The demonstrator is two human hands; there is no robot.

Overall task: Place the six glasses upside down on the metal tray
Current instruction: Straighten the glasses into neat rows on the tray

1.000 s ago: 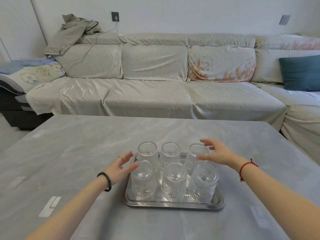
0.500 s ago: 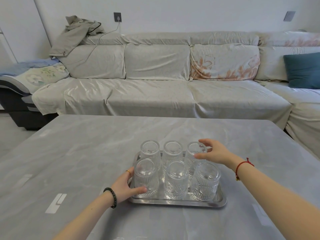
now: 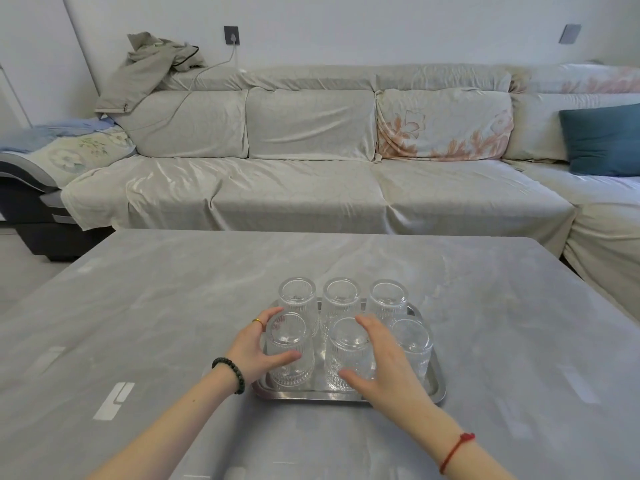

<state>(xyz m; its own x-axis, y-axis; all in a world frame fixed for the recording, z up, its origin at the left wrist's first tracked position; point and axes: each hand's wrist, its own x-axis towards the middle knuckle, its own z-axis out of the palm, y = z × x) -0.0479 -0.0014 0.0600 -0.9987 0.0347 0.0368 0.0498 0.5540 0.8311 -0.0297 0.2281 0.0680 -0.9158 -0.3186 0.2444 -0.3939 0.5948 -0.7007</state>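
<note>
Glasses, six of them, stand upside down in two rows of three on the metal tray, thick bases up and rims down on the steel. They are clear, with fine vertical ribbing along the walls and smooth round bases. The near left glass is held by the left hand: the fingers curl around its far side, seen through the glass, and the thumb presses across its near wall, so the hand is wrapped about it in a closed clasp. The near middle glass sits inside the right hand, which is spread in a wide C, the thumb low at the glass's near foot and the fingers reaching up along its right flank; whether the fingers press the wall or only lie beside it cannot be told. The near right glass is partly hidden behind that hand, and the three far glasses stand untouched just behind. The tray is a shallow rectangle of polished steel with rounded corners and a raised lip, mirroring the glass feet. It lies on a grey table with a marbled, matte surface and pale tape marks. A gold ring and a dark beaded bracelet are on the left hand and wrist, a red cord on the right wrist. Beyond the table runs a long sofa under a creased beige cover.
</note>
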